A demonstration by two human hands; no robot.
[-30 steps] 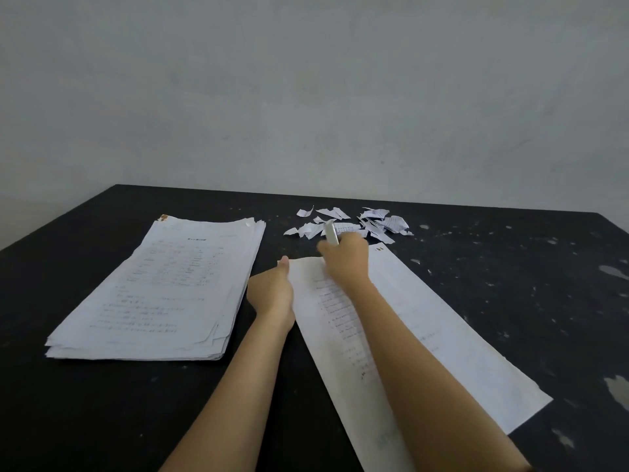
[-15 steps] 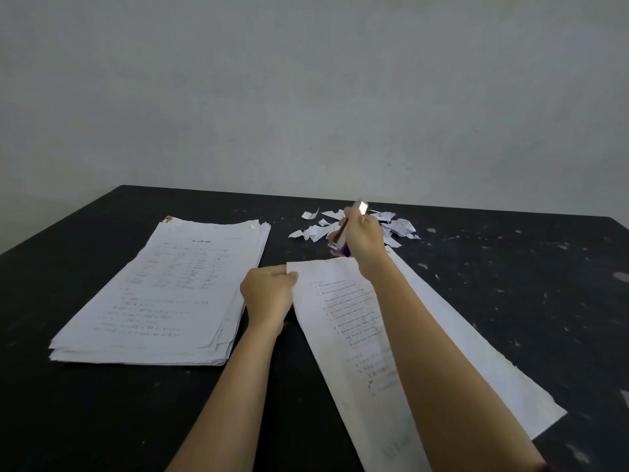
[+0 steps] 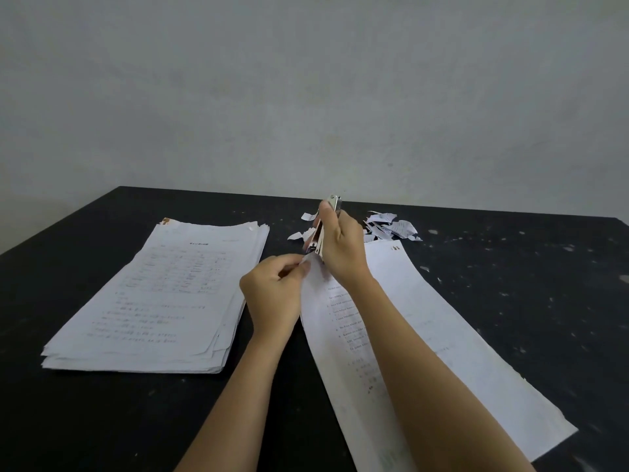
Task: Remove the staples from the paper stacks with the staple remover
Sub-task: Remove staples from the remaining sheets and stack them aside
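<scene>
My right hand (image 3: 342,248) grips a metal staple remover (image 3: 323,229), held nearly upright with its lower end at the top left corner of a stapled paper set (image 3: 442,352) that lies slanted on the black table (image 3: 102,420). My left hand (image 3: 272,294) pinches that same corner of the paper, its fingertips just below the tool. A thick stack of printed sheets (image 3: 160,298) rests to the left of both hands. The staple itself is too small to make out.
A heap of torn paper scraps (image 3: 388,228) lies at the far side of the table behind my right hand, with a few more scraps (image 3: 299,229) to its left. A pale wall stands behind the table's far edge. White flecks dot the table's right side.
My right hand lifted the staple remover off the paper corner and tipped it upright. My left hand moved up and right from the paper's left edge to pinch the corner.
</scene>
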